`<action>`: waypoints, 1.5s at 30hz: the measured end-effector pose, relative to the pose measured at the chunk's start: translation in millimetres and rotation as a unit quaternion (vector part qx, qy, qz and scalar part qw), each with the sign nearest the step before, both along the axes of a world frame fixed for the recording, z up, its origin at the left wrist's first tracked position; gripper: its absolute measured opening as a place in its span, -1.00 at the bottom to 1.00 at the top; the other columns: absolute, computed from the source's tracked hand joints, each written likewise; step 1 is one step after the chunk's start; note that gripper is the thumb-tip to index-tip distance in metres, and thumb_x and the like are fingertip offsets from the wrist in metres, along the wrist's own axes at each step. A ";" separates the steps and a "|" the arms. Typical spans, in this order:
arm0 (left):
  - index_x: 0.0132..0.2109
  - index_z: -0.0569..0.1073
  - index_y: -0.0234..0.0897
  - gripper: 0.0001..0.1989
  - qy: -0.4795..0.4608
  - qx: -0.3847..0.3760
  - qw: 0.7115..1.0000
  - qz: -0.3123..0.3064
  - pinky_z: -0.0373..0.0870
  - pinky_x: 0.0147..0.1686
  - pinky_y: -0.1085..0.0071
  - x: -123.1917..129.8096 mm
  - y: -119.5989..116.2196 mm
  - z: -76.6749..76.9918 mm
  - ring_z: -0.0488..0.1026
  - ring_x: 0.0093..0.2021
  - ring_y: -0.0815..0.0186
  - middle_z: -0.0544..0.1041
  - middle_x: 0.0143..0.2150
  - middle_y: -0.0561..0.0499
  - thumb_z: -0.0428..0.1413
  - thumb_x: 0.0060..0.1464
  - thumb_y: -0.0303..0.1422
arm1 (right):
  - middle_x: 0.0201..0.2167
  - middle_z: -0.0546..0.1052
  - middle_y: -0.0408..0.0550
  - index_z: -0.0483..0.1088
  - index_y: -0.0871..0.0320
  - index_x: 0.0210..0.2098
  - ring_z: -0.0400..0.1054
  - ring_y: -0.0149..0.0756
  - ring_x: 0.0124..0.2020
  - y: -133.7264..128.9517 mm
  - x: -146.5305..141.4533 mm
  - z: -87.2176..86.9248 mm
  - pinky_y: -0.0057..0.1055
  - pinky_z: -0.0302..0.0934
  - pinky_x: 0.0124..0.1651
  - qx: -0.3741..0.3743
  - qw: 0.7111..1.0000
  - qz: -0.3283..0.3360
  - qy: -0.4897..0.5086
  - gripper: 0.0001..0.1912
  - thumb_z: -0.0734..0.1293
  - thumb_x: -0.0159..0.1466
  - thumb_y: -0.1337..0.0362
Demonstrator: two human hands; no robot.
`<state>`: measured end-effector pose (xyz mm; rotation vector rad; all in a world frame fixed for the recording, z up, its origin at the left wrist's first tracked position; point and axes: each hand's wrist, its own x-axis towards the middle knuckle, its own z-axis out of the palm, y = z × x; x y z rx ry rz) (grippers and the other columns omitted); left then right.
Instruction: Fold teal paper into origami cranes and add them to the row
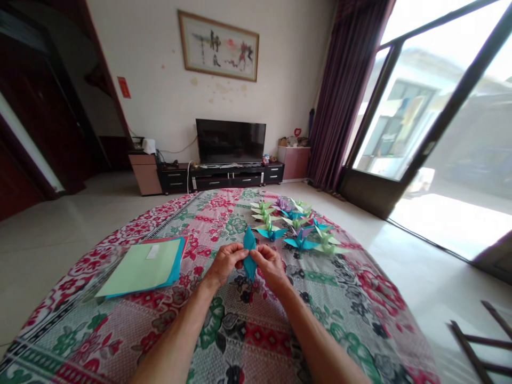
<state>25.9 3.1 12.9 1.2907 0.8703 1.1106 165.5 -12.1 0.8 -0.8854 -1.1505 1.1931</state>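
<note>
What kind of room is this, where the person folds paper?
Probably a home living room: a television stands on a low cabinet, a framed picture hangs above, and a long curtain borders the glass door.

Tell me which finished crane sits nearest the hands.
The leftmost blue crane, just beyond the right hand; every other finished crane sits farther away.

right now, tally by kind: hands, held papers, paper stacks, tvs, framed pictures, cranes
Left hand and right hand: 2
Held blue paper: 1
Paper stack: 1
TV: 1
Framed picture: 1
Cranes: overlapping, can't count exactly
Total without cranes: 6
</note>
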 end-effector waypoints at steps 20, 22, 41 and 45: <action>-0.55 0.31 -0.32 -0.75 0.030 0.017 0.999 0.025 0.01 -0.62 0.55 -0.2 1.1 -1.8 0.09 -0.66 0.52 0.19 -0.70 0.20 0.13 -0.11 -0.24 | -0.66 0.30 -0.25 0.37 0.20 -0.51 0.10 -0.53 -0.63 5.3 0.5 -11.8 -0.54 0.04 -0.55 -0.005 1.000 0.012 0.002 -0.68 0.39 0.01 0.05; -0.55 0.30 -0.31 -0.74 0.029 0.016 0.999 0.024 0.01 -0.62 0.55 1.0 0.4 -1.0 0.09 -0.66 0.52 0.19 -0.70 0.21 0.14 -0.11 -0.23 | -0.69 0.24 -0.28 0.34 0.19 -0.55 0.04 -0.55 -0.66 4.9 0.0 -10.5 -0.55 -0.02 -0.58 -0.002 1.000 -0.003 0.008 -0.69 0.40 0.00 0.06; -0.21 0.49 -0.30 -0.76 0.092 0.116 0.986 0.080 0.37 -0.30 0.46 1.6 5.4 -6.9 0.46 -0.32 0.33 0.54 -0.29 -0.01 0.13 -0.07 -0.30 | -0.63 0.36 -0.24 0.41 0.19 -0.45 0.13 -0.52 -0.62 10.3 -0.7 -22.1 -0.55 0.06 -0.55 -0.003 1.000 -0.025 0.016 -0.71 0.37 0.04 0.06; -0.21 0.52 -0.31 -0.74 0.091 0.105 0.985 0.103 0.38 -0.27 0.43 -0.7 8.1 -9.5 0.47 -0.29 0.29 0.57 -0.27 -0.03 0.14 -0.08 -0.31 | -0.54 0.43 -0.18 0.41 0.17 -0.37 0.22 -0.47 -0.55 8.2 -4.1 -20.3 -0.53 0.14 -0.48 0.038 0.999 -0.019 -0.016 -0.75 0.35 0.08 0.10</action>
